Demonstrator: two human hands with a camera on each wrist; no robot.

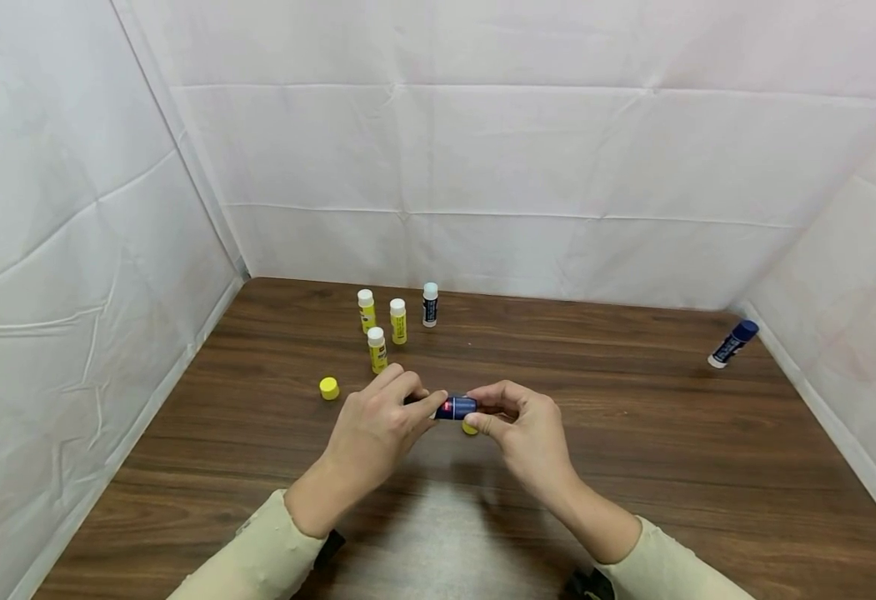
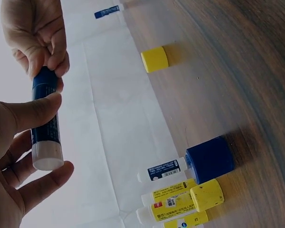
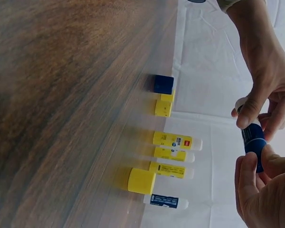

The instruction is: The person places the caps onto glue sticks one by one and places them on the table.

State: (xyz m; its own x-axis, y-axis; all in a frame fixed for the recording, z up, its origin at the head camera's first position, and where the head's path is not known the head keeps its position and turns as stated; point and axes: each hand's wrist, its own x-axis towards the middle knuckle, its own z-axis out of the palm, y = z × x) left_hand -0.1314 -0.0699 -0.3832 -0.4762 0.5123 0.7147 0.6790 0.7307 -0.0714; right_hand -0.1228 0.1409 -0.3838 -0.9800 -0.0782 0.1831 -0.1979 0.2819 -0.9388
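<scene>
A navy glue stick with a white base is held level above the table between both hands. My left hand grips its body toward the white end, thumb on one side and fingers on the other in the left wrist view. The right hand pinches the blue cap end. Below the hands sits a yellow cap; another yellow cap lies to the left. A loose blue cap shows in both wrist views, but is hidden in the head view.
Three yellow glue sticks stand with white ends up beyond the left hand. Beside them stands a navy-labelled stick with a white top. A blue-capped glue stick stands at the far right. White sheeting walls the table's back and sides.
</scene>
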